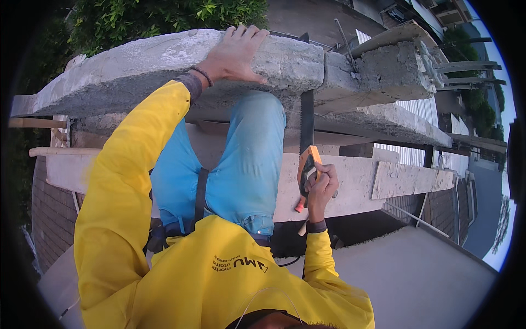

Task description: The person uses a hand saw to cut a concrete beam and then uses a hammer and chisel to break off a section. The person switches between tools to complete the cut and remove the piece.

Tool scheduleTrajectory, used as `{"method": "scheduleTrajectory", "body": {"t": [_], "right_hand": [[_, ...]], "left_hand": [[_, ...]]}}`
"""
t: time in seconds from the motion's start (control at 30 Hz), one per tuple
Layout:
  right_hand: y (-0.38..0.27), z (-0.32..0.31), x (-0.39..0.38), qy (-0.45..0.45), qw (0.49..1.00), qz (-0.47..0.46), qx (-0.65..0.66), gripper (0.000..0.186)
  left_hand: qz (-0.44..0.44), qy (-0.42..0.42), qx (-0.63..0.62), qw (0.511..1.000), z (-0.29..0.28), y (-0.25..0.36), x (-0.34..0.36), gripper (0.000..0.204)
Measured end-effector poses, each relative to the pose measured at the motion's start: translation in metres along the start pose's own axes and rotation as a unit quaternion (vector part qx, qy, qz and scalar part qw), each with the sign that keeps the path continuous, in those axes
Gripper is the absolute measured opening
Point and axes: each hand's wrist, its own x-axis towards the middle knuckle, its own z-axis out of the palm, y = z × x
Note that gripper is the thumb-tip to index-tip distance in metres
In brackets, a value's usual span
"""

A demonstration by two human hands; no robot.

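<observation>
My left hand (233, 55) rests flat on top of a long grey concrete-like slab (148, 57), its fingers stretched over the far edge. My right hand (323, 186) is closed round the yellow-and-black handle of a handsaw (307, 126). The toothed blade points away from me and passes beneath the slab, close to a narrow joint beside a rough block (392, 71). A dark tip of the blade shows beyond the far edge. How deep the teeth sit in the slab, I cannot tell. My blue-trousered knee (257, 120) is against the slab's near side.
A second pale ledge (350, 181) runs across below the slab, with a loose flat board (413, 180) on it at right. Several wooden battens (468, 67) jut out beyond the block. Leafy branches (159, 16) stand behind the slab, and the ground lies far below.
</observation>
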Motion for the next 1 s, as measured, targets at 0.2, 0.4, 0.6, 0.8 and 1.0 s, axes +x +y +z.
{"method": "scheduleTrajectory", "body": {"t": [0.2, 0.4, 0.6, 0.8, 1.0], "right_hand": [[0.132, 0.0, 0.095, -0.065, 0.995, -0.056, 0.048, 0.023], [0.033, -0.059, -0.086, -0.007, 0.992, 0.064, 0.109, 0.025], [0.097, 0.012, 0.081, -0.026, 0.998, -0.006, 0.058, 0.024], [0.12, -0.039, 0.022, -0.055, 0.994, 0.027, 0.089, 0.021], [-0.002, -0.048, -0.07, -0.038, 0.996, 0.047, 0.07, 0.024]], "left_hand": [[-0.009, -0.014, 0.044, 0.999, 0.002, -0.002, 0.002, 0.121], [0.008, 0.008, 0.012, 1.0, 0.005, -0.003, 0.0, 0.121], [0.001, 0.024, 0.024, 0.999, 0.003, -0.002, 0.002, 0.119], [0.017, 0.028, 0.018, 0.999, 0.001, -0.003, 0.002, 0.12], [0.001, 0.008, 0.006, 1.0, 0.004, -0.003, -0.002, 0.118]]}}
